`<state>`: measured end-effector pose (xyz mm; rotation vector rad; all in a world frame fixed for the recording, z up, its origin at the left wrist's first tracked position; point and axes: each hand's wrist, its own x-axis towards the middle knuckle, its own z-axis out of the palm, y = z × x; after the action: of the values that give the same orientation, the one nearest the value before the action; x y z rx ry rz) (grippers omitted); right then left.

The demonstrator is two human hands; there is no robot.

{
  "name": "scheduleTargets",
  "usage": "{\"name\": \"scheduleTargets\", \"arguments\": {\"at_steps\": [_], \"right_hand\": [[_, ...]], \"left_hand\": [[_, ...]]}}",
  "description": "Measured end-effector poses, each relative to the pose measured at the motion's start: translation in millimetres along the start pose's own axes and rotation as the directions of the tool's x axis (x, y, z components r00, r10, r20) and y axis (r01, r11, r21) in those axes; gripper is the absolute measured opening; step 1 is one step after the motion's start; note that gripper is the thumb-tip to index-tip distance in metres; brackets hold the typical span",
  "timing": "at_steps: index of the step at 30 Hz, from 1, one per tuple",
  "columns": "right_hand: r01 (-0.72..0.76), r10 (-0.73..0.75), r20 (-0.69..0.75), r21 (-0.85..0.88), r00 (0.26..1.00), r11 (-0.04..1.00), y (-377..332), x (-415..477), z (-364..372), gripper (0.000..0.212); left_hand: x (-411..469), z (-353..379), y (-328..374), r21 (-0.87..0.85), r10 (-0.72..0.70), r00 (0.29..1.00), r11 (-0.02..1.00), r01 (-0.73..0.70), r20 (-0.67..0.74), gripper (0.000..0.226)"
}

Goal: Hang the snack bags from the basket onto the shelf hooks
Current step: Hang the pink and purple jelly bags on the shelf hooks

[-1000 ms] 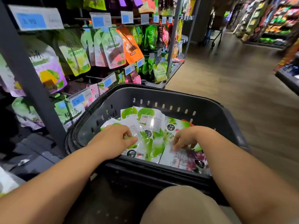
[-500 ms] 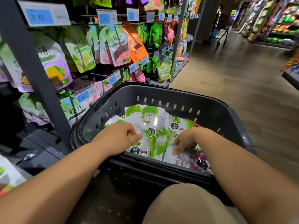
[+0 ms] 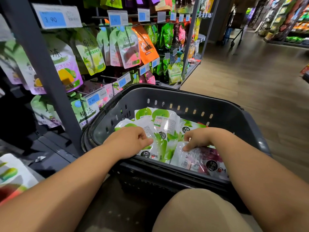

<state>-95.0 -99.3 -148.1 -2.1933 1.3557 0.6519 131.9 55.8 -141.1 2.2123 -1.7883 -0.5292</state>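
At the middle of the frame, a dark grey basket holds a loose pile of snack bags, green and white ones overlapping across its bottom. The left hand lies low inside the near left part of the basket, thumb and curled fingers closed on the edge of a green bag. Just right of it, the right hand has its fingers bent down onto the upper edge of a purple bag lying against the near wall; whether they pinch it or only press cannot be told. Across the upper left runs the shelf, touching the basket's left rim, with bags hanging from its hooks behind blue price tags. A beige-clad knee fills the bottom centre, and wooden floor stretches away at right.
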Motion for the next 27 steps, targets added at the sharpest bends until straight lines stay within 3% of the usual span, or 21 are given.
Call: {"name": "scheduleTargets", "arguments": {"at_steps": [3, 5, 8, 10, 16, 21, 27], "right_hand": [[0.019, -0.011, -0.105, 0.073, 0.994, 0.997, 6.1, 2.0, -4.5, 0.041], [0.054, -0.005, -0.198, 0.241, 0.98, 0.969, 13.3, 4.4, -8.6, 0.043], [0.135, 0.068, -0.323, 0.564, 0.944, 0.815, 24.5, 9.6, -11.2, 0.043], [0.163, 0.124, -0.371, 0.651, 0.92, 0.742, 28.6, 13.1, -10.8, 0.048], [0.199, 0.257, -0.429, 0.768, 0.866, 0.609, 27.8, 17.9, -11.1, 0.023], [0.229, 0.347, -0.467, 0.806, 0.813, 0.546, 23.3, 11.6, -13.1, 0.041], [0.291, 0.269, -0.456, 0.826, 0.848, 0.484, 18.0, 9.3, -13.1, 0.028]], "left_hand": [[-0.3, -0.4, 0.5, -0.004, -0.004, 1.0, 1.0, 0.004, 0.0, 0.031], [-0.6, -0.4, 0.6, -0.004, -0.002, 1.0, 1.0, 0.002, 0.001, 0.031], [-0.2, 0.1, -0.3, -0.01, 0.007, 1.0, 1.0, -0.006, 0.007, 0.03], [0.3, 0.1, -0.8, -0.01, 0.011, 1.0, 1.0, -0.011, 0.009, 0.03], [1.1, 0.3, -0.4, -0.007, 0.007, 1.0, 1.0, -0.007, 0.004, 0.031], [0.8, 1.1, -0.7, -0.002, -0.001, 1.0, 1.0, 0.001, -0.002, 0.03], [2.1, 1.9, -1.7, -0.005, -0.016, 1.0, 1.0, 0.016, -0.015, 0.029]]}}
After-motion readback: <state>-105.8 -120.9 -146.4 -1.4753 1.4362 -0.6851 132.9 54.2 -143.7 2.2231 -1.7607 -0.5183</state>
